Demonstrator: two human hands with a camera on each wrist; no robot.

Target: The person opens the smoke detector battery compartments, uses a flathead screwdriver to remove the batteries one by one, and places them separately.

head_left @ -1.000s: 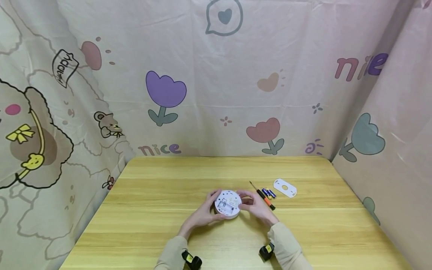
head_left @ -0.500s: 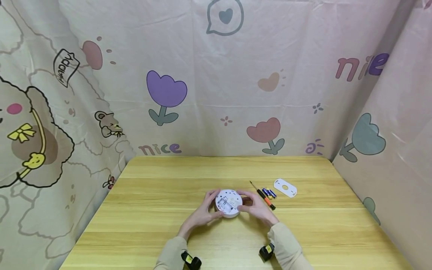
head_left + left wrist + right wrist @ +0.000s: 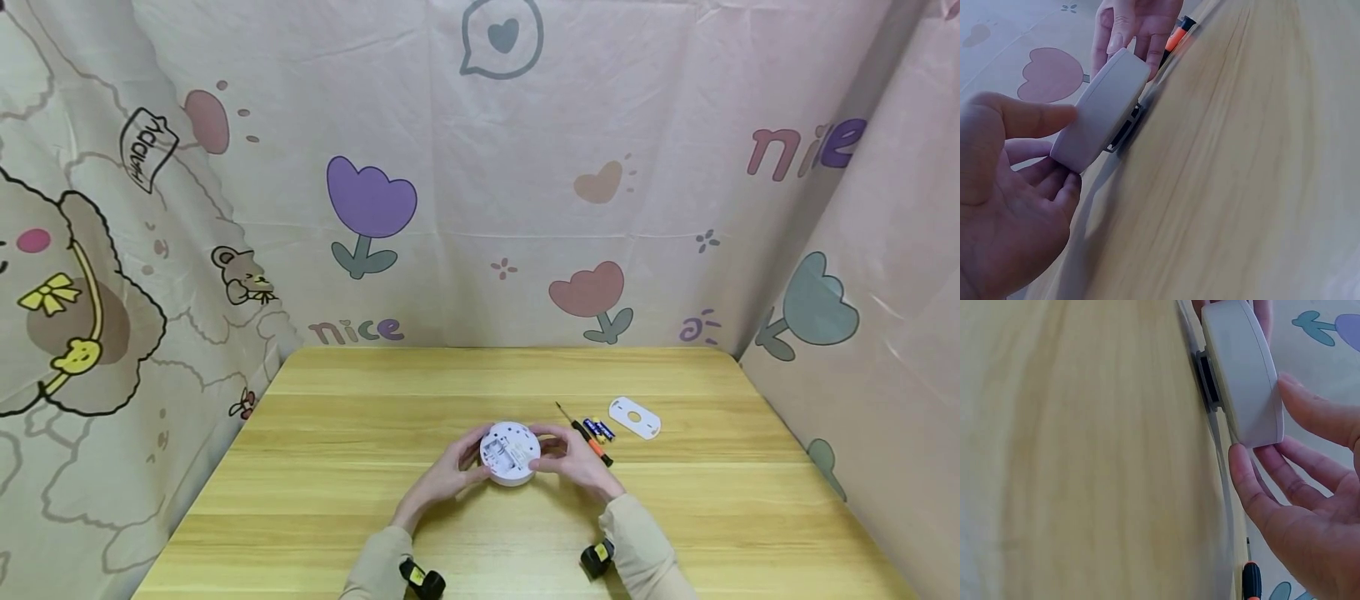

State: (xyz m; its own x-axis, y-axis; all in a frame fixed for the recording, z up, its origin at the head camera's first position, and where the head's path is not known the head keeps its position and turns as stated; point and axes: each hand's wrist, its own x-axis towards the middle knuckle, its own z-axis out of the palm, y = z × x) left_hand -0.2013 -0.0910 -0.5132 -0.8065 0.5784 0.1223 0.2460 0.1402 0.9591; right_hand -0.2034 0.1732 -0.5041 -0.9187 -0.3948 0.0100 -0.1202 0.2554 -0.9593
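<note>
A round white smoke detector [image 3: 509, 454] is held up near the middle of the table, its back with an open battery compartment facing up. My left hand [image 3: 452, 472] grips its left rim, thumb on the near side and fingers curled round the edge. From the right, my right hand [image 3: 572, 459] grips the opposite rim between thumb and fingers. In the left wrist view, a dark slotted piece juts from the underside of the smoke detector [image 3: 1100, 112], just above the wood. Both hands also show around the smoke detector [image 3: 1244, 375] in the right wrist view.
Right of my right hand lie a screwdriver [image 3: 591, 443] with a black and orange handle and some blue batteries [image 3: 599, 429]. Beyond them is a white oval plate [image 3: 634, 417] with a central hole. Printed curtains [image 3: 465, 167] border the wooden table [image 3: 360, 433].
The smoke detector has tilted slightly between the two hands, and its back shows at a changed angle. Both hands keep their grip, with small shifts of the thumbs.
</note>
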